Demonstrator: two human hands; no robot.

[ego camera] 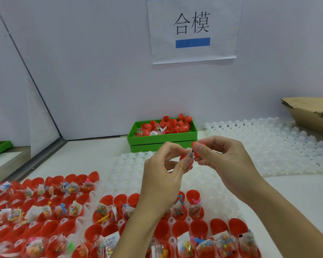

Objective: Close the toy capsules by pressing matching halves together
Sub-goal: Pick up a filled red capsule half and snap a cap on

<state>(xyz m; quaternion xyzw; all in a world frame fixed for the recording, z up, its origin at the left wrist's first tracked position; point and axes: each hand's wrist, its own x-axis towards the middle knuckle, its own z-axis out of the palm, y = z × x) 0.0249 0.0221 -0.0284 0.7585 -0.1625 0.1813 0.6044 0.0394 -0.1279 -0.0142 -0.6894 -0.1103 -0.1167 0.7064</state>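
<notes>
Head view shows the two red halves of one capsule held up over the bench, nearly meeting. The left hand (163, 171) pinches the lower half (184, 158), a small packet of beads showing at its mouth, and the right hand (223, 159) grips the cap half (195, 147) between thumb and fingers, right beside it. I can't quite tell whether the rims already touch; they don't look snapped shut.

Below the hands, a white tray (220, 185) carries rows of open red halves (199, 229), many with toy packets sitting in them, and a second tray of open halves (45, 202) lies to the left. Farther back a green bin (162, 139) holds a heap of red pieces and loose packets; an empty white tray (280, 146) lies beside it.

By my reckoning, most of the job remains: dozens still stand open.
</notes>
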